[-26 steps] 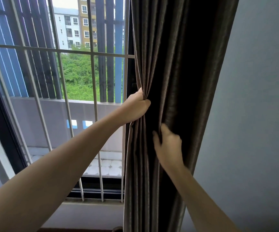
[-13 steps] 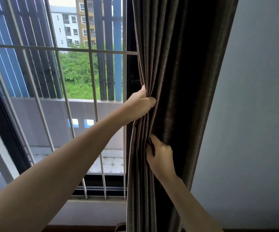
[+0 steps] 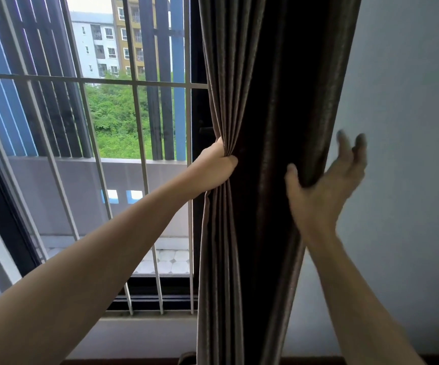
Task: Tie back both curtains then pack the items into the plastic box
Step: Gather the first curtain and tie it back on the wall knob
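Note:
A dark brown curtain point(image 3: 268, 101) hangs in gathered folds between the window and the wall. My left hand point(image 3: 217, 167) is clenched on the curtain's left edge at mid height, bunching the pleats. My right hand point(image 3: 326, 180) is at the curtain's right edge, thumb pressed on the front of the fabric and fingers spread apart behind and beside it, blurred by motion. No tie-back, plastic box or other items are in view.
White window bars point(image 3: 134, 83) and a dark window frame point(image 3: 2, 196) fill the left. A plain grey wall point(image 3: 408, 154) stands to the right of the curtain. A dark ledge runs along the bottom edge point(image 3: 134, 360).
My right hand left the middle folds and moved up and right to the curtain's right edge, fingers opening. My left hand keeps its grip in about the same place.

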Motion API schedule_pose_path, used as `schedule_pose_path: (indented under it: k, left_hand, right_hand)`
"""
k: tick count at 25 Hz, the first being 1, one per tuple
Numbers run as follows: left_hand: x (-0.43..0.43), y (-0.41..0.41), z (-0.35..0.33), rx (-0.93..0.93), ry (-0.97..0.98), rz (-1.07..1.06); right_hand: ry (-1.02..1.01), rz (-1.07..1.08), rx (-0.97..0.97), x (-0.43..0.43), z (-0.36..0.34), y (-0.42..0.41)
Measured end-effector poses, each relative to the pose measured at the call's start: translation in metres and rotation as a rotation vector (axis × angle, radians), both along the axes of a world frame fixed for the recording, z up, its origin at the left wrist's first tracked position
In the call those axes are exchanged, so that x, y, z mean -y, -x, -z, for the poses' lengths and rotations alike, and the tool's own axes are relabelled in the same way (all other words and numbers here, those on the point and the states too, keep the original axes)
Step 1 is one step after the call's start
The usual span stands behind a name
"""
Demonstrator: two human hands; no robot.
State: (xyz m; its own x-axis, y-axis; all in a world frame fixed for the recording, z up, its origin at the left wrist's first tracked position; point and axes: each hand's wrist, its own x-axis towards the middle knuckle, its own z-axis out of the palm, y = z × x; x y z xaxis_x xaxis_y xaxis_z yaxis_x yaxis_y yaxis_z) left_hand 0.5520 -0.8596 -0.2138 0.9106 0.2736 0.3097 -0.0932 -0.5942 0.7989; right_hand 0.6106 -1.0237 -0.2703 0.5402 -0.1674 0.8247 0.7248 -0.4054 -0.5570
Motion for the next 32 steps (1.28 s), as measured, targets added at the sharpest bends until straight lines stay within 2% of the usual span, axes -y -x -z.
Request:
schedule_pose_path:
  k: [2,5,8,11,22,24,26,28,30,32]
  left_hand:
    - [0.006,0.002,-0.001,-0.006,0.083,0.06]
    - [0.011,0.001,-0.001,-0.009,0.143,0.139]
    - [0.007,-0.005,0.001,0.002,0.13,0.13]
    - [0.001,-0.008,0.0,0.0,0.145,0.122]
    - [0.003,-0.012,0.002,0.005,0.157,0.118]
    - [0.007,-0.012,0.002,0.002,0.142,0.071]
    - [0.01,-0.014,0.004,0.056,0.004,-0.042]
    - [0.012,-0.012,0.004,0.136,-0.079,-0.163]
    - [0.008,-0.012,0.008,0.155,-0.017,-0.182]
    - [0.007,-0.009,0.011,0.189,0.127,-0.113]
  right_hand:
    - [0.067,-0.182,-0.194,-0.002,-0.017,-0.013]
    - [0.381,-0.272,-0.249,-0.019,0.002,-0.016]
    - [0.538,-0.459,-0.338,-0.033,0.051,-0.004]
    - [0.54,-0.558,-0.305,-0.044,0.08,0.004]
    - [0.631,-0.51,-0.314,-0.058,0.092,0.015]
    - [0.652,-0.601,-0.362,-0.06,0.094,0.018]
    - [0.626,-0.805,-0.43,-0.06,0.1,0.023]
    - [0.464,-0.968,-0.447,-0.061,0.109,0.021]
    - [0.235,-0.914,-0.459,-0.065,0.104,0.015]
    - [-0.013,-0.871,-0.528,-0.071,0.076,0.005]
